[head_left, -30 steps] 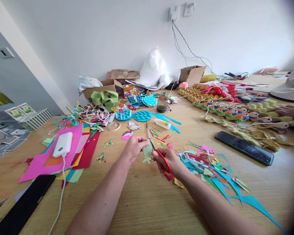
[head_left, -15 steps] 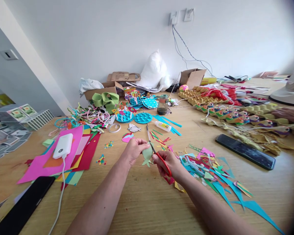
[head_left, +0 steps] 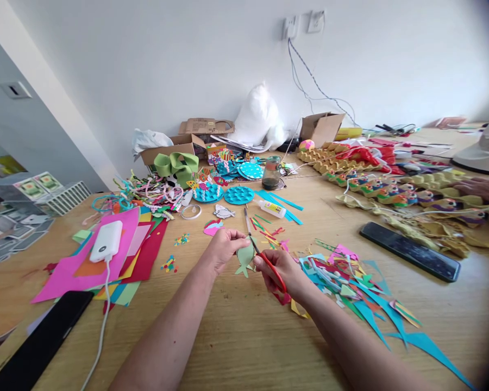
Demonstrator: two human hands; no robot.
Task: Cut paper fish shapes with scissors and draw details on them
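Observation:
Between the fingers of my left hand (head_left: 227,247) is a light green paper fish (head_left: 245,257), its forked tail pointing down. My right hand (head_left: 277,270) grips red-handled scissors (head_left: 271,266), whose blades run along the right upper edge of the fish. Just beyond my hands lie a white fish cut-out with dark outlines (head_left: 224,212) and a pink, red and blue paper piece (head_left: 213,227). A glue bottle (head_left: 272,208) rests on its side beside blue paper strips.
Colourful paper scraps (head_left: 342,277) spread right of my hands, near a black phone (head_left: 409,251). Stacked coloured sheets (head_left: 146,244) and a white power bank (head_left: 106,240) sit left. Egg-carton crafts (head_left: 407,191) stand at right, where another person's hand (head_left: 481,188) rests. A glass jar (head_left: 271,172) stands behind.
Both hands keep nearly the same place around the green fish and scissors. The whole view has shifted very slightly; little else differs.

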